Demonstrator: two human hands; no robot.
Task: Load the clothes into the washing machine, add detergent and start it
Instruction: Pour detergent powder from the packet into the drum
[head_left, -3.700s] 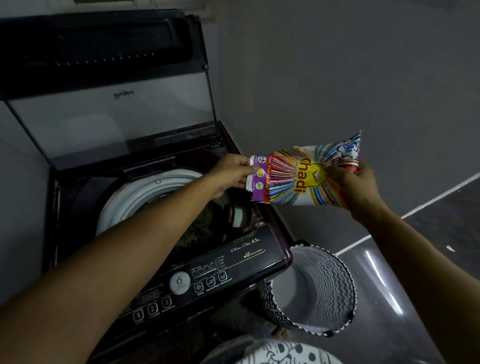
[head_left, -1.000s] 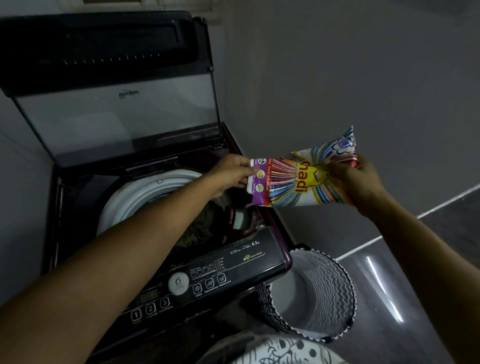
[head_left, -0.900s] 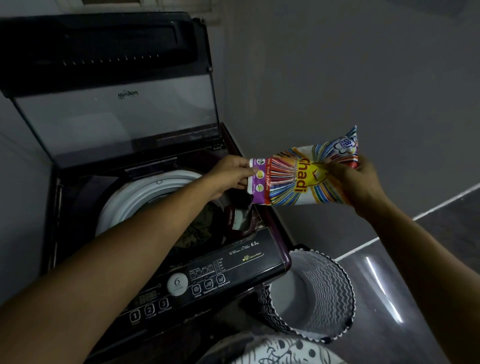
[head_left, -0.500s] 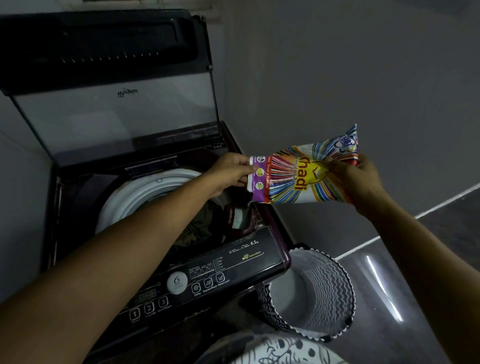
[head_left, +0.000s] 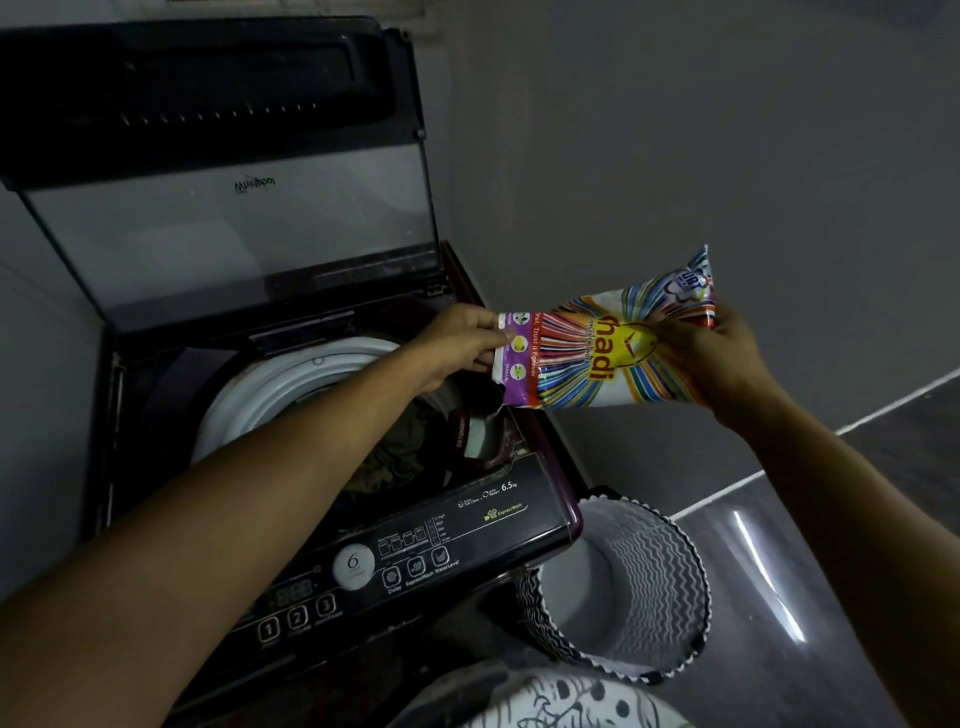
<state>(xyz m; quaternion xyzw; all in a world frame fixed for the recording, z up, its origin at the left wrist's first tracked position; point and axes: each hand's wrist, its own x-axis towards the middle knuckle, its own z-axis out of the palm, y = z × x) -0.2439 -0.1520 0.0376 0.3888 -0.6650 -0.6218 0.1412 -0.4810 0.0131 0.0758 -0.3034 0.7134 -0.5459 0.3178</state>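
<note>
Dark top-loading washing machine, lid raised upright at the back edge. One white drum rim. Inside the drum are olive and dark clothes, partly hidden by the left forearm, so no count. At the front right corner of the opening sits one maroon dispenser tray, pale inside.

One striped multicolour plastic detergent pouch is held sideways over the machine's right edge, its purple end lowest, just above the tray. Left hand pinches that purple end. Right hand grips the far end, fingers curled round it. Can't tell whether powder is coming out.

One round basket with black-and-white zigzag walls stands on the floor at the machine's front right corner, with its pale bottom visible.

Panel has three numbered buttons and one round dial. White black-spotted fabric is cut off at the bottom edge and unidentifiable.
</note>
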